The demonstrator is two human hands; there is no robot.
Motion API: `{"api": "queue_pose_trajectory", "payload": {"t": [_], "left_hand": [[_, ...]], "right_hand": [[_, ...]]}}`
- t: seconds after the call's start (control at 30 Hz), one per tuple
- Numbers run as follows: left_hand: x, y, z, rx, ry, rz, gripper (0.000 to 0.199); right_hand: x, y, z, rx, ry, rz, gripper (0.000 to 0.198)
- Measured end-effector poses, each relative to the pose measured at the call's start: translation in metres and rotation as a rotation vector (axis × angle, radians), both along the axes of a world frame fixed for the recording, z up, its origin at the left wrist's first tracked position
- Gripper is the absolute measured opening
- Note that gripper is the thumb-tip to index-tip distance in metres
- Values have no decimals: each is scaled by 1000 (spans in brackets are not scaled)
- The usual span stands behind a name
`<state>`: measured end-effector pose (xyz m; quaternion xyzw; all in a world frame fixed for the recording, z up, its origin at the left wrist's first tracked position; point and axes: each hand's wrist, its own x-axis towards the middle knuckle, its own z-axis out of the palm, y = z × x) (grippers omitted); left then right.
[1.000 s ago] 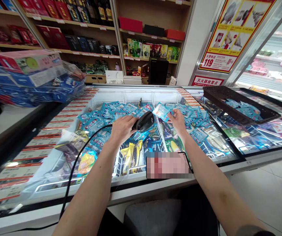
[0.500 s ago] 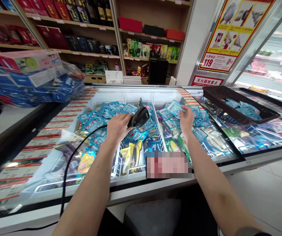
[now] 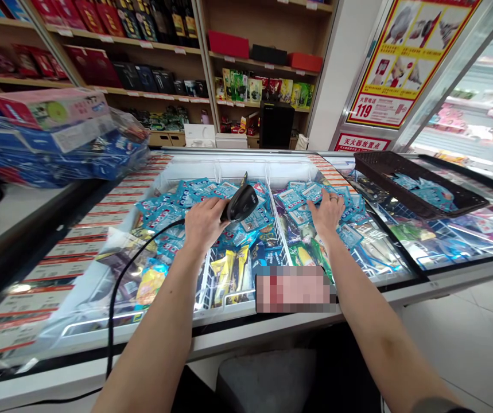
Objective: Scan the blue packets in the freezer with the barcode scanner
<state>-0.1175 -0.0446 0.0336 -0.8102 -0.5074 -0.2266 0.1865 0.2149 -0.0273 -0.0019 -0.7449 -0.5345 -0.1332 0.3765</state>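
While the left hand [image 3: 203,223] wraps its grip round a black plastic scanner [image 3: 243,203], aim steadily. The right hand [image 3: 327,212], grip loose, touches flat, shiny blue packets [image 3: 290,199] on the white-rimmed freezer [image 3: 229,339]; I can't tell if it's pinching one.

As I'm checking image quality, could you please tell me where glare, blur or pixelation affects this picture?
Head view: glare spot over the orange-and-white price labels; head view: plastic-wrapped blue bundle looks smeared; head view: pixelation over the black-edged rectangular phone.
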Motion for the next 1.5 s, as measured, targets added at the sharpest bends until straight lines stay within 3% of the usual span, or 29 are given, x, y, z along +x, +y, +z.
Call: {"api": "queue_pose_trajectory", "payload": {"t": [0.3, 0.4, 0.5, 0.67, 0.77, 1.03, 1.27, 1.5], "left_hand": [[-2, -1, 2, -4, -7, 49, 36], [-3, -1, 2, 1, -16, 63, 36], [-4, -1, 2, 6, -30, 72, 35], [-3, -2, 2, 19, -19, 89, 33], [-3, -1, 2, 8, -16, 98, 33], [-3, 0, 2, -13, -27, 99, 33], [-3, -1, 1, -6, -11, 86, 34], [-2, -1, 1, -2, -5, 78, 35]], "right_hand": [[-2, -6, -1, 64, -37, 56, 50], [-7, -6, 3, 60, -74, 140, 48], [-17, -5, 6, 16, -75, 390, 48], [-41, -8, 5, -175, -181, 1008, 46], [-49, -11, 4, -290, -242, 1144, 41], [-43, -9, 5, -251, -200, 1003, 33], [-52, -9, -3, -198, -166, 795, 44], [-51, -6, -4, -255, -129, 776, 35]]}}
